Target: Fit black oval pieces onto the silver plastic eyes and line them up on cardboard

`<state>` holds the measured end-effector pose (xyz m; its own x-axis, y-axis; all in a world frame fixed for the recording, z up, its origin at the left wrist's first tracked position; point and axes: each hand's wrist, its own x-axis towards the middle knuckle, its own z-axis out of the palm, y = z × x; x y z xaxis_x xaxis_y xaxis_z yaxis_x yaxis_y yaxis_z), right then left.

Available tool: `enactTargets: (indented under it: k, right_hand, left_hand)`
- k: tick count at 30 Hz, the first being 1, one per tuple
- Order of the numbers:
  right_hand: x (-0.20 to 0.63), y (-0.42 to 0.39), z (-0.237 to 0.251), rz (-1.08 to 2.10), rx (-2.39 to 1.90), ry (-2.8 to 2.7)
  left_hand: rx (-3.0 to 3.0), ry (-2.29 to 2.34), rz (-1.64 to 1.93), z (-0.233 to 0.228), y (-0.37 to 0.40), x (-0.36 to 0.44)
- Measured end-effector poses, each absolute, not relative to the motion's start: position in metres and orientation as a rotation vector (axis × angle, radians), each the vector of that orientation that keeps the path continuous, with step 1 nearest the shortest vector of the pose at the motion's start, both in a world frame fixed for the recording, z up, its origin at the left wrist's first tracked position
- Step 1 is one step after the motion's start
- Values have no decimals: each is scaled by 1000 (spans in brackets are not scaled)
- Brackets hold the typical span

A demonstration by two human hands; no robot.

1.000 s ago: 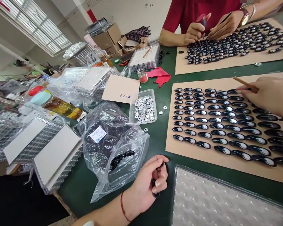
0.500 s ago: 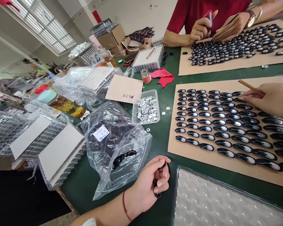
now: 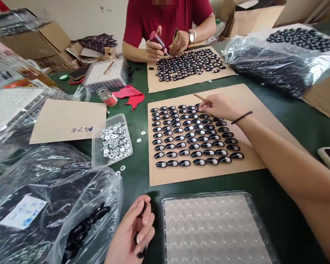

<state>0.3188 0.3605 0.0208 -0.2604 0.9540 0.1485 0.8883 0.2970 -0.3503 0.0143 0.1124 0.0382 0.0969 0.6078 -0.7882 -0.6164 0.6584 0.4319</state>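
My left hand [image 3: 134,231] is curled around a few small glossy black pieces, partly hidden by the fingers. It hovers beside an open clear plastic bag [image 3: 93,183] with black pieces inside. My right hand [image 3: 220,106] pinches a thin wooden stick [image 3: 199,97] that slants up to the left. Its fingertips are at the far row of black oval pieces [image 3: 184,152], each topped with a pale disc. These lie in rows on a cardboard sheet [image 3: 247,102]; whether the fingertips touch one I cannot tell.
A clear tub [image 3: 129,146] of silver discs stands left of the cardboard, with loose discs near it. A clear plastic tray [image 3: 209,227] lies in front. Across the table a co-worker's hand holds a dark red bottle [image 3: 157,38] above more black pieces. A filled plastic bag [image 3: 277,66] sits behind right.
My view has swung to the right, so the table's things sit further left in the picture. The co-worker's bottle now tips down toward the pieces. Both my hands keep their grips.
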Motion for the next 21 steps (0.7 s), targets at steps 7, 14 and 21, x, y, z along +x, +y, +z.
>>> enactTargets:
  k: [7, 14, 21]
  right_hand:
    - [328, 355, 32, 405, -1543, -2322]
    - [335, 353, 34, 496, -1560, -2445]
    - [331, 354, 28, 416, -1581, -2408]
  left_hand:
    - [-4, 1195, 925, 43, 113, 19]
    - [-1, 1196, 928, 42, 113, 19]
    - [1, 1207, 930, 44, 113, 20]
